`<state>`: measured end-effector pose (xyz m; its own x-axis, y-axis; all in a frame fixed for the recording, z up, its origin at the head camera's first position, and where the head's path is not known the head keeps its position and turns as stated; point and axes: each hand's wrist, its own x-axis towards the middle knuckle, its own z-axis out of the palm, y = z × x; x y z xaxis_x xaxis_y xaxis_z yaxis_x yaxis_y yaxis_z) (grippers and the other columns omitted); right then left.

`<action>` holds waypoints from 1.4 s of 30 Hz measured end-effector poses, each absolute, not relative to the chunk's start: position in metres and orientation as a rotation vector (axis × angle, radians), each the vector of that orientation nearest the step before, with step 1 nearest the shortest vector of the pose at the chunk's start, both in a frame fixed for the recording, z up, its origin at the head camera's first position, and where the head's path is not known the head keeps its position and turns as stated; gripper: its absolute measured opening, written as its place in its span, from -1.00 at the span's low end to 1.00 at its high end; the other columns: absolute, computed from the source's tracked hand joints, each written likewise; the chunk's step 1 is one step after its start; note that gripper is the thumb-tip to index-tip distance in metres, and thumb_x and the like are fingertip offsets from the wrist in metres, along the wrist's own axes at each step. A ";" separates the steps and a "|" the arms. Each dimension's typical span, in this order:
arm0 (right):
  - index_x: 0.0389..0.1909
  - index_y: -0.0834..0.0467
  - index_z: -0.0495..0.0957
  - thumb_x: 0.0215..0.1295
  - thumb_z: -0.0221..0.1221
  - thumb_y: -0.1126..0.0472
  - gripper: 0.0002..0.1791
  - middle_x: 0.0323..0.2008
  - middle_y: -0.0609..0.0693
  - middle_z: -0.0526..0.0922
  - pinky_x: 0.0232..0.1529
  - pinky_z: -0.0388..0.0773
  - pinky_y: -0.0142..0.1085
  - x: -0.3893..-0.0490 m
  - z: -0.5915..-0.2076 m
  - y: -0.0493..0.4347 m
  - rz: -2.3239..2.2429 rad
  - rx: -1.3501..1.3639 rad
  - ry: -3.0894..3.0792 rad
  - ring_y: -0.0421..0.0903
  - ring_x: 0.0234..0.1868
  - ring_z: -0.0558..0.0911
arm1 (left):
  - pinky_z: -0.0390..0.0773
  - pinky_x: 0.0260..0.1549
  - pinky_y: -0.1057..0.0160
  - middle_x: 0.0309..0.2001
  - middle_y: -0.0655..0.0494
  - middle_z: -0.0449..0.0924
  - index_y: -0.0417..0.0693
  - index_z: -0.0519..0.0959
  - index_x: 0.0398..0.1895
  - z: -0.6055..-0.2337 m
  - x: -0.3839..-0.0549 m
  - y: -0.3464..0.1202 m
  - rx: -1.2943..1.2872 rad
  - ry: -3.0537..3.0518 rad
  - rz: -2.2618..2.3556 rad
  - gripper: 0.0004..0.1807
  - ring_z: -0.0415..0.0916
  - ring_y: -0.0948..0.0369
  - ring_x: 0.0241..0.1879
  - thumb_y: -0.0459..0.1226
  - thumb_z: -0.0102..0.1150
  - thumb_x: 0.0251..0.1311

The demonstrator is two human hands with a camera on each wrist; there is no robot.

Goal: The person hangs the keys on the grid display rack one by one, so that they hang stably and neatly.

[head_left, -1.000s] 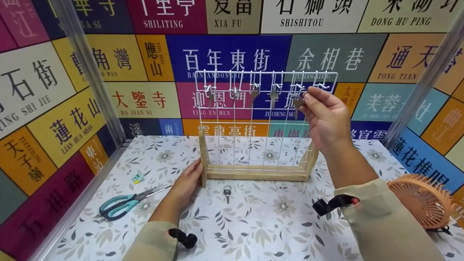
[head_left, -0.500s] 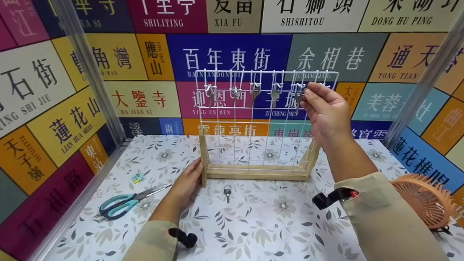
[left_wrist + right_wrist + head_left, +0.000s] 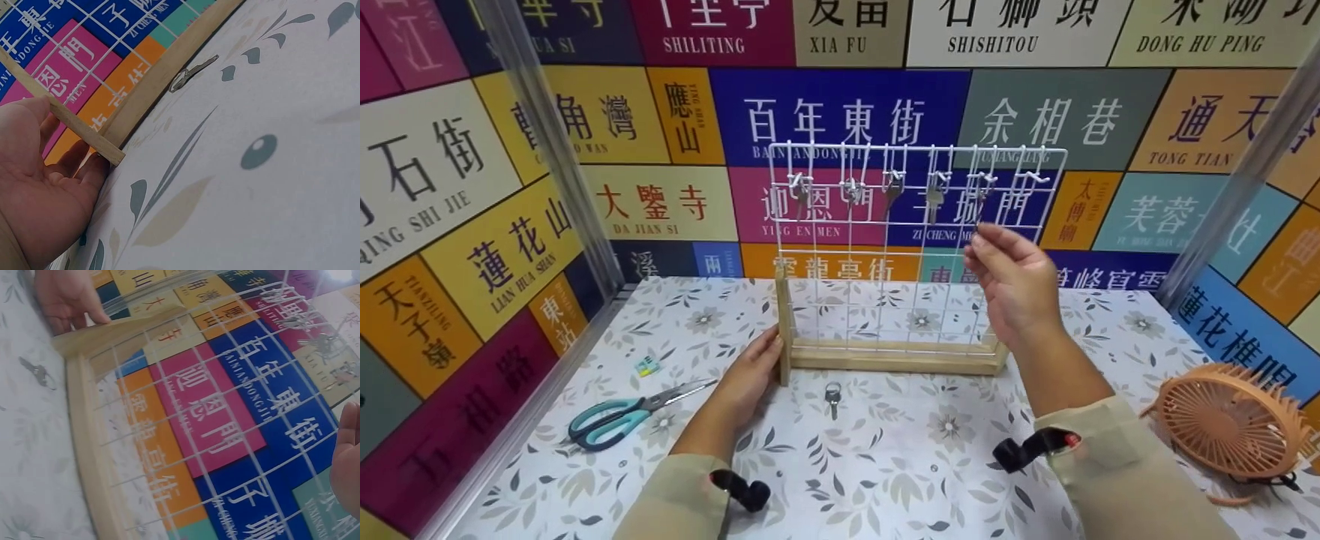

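A white wire grid rack (image 3: 885,255) stands on a wooden base (image 3: 892,363). Several keys hang in a row from its upper hooks, among them a silver key (image 3: 935,193). My left hand (image 3: 750,375) holds the rack's left wooden post (image 3: 84,132), thumb on one side and fingers behind. My right hand (image 3: 1020,285) is raised before the right side of the grid. Its thumb and index fingertips meet right at the lower tip of the fifth hanging key (image 3: 982,196); I cannot tell whether they pinch it. Another key with a ring (image 3: 832,401) lies before the base.
Scissors with teal handles (image 3: 611,424) lie left of my left forearm, blades toward the rack. A small green-yellow packet (image 3: 646,366) is behind them. At the right stands an orange fan (image 3: 1230,420). The rightmost hook (image 3: 1035,178) carries no key. Sign-covered panels enclose the table.
My right hand has moved down from the fifth hook to the lower end of its key, uncovering the rightmost hook. My left hand stays on the post.
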<state>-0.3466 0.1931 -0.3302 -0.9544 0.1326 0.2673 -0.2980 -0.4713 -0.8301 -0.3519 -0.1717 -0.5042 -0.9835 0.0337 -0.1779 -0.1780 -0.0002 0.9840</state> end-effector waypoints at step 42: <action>0.10 0.16 0.76 0.34 0.42 0.25 -0.68 0.08 0.13 0.80 -0.07 0.78 -0.25 -0.358 -0.471 0.073 2.126 0.343 -2.533 0.08 -0.05 0.77 | 0.10 0.71 -0.05 0.65 0.12 0.30 0.41 0.29 0.65 -0.505 -0.351 -0.168 -0.133 2.123 2.142 -0.39 0.17 0.03 0.68 0.13 0.03 0.62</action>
<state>-0.3582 0.0734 -0.4707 -0.9621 -0.2725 -0.0077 -0.0397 0.1678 -0.9850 -0.3510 -0.1684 -0.5048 -0.9886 0.0254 -0.1486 -0.1489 -0.0072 0.9888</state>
